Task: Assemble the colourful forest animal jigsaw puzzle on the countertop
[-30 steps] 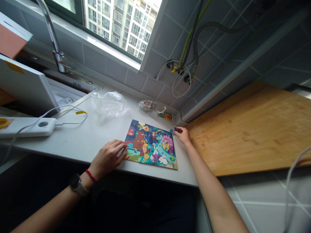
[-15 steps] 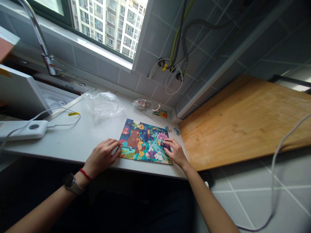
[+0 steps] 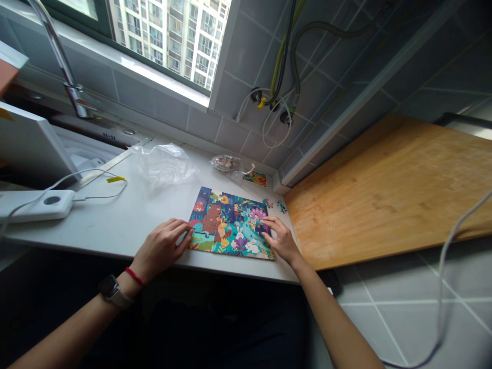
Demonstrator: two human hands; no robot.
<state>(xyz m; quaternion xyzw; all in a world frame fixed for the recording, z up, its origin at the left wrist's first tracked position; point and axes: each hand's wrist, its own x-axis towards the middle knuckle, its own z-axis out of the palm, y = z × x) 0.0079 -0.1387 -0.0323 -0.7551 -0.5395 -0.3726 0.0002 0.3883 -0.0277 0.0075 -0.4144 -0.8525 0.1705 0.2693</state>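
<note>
A colourful animal jigsaw puzzle (image 3: 226,230) lies flat near the counter's front edge, with a bear, rabbits and a peacock on it. My left hand (image 3: 163,245) pinches its left edge, thumb and fingers close together. Over the puzzle's right side is my right hand (image 3: 282,240), its thumb and fingers apart and the fingertips touching the picture. A dark patch shows between those fingertips; no loose piece can be made out there. Two small clusters of puzzle pieces, one reddish (image 3: 267,203) and one bluish (image 3: 282,206), lie just beyond the right hand.
Behind the puzzle are a clear plastic bag (image 3: 163,164), a bag of pieces (image 3: 226,163) and a small picture card (image 3: 255,178). A wooden board (image 3: 384,189) leans at the right. A white power strip (image 3: 36,206) with a cable lies left, near the sink tap (image 3: 63,59).
The view has shifted slightly. Both hands keep nearly the same places on the puzzle; no piece has visibly moved.
</note>
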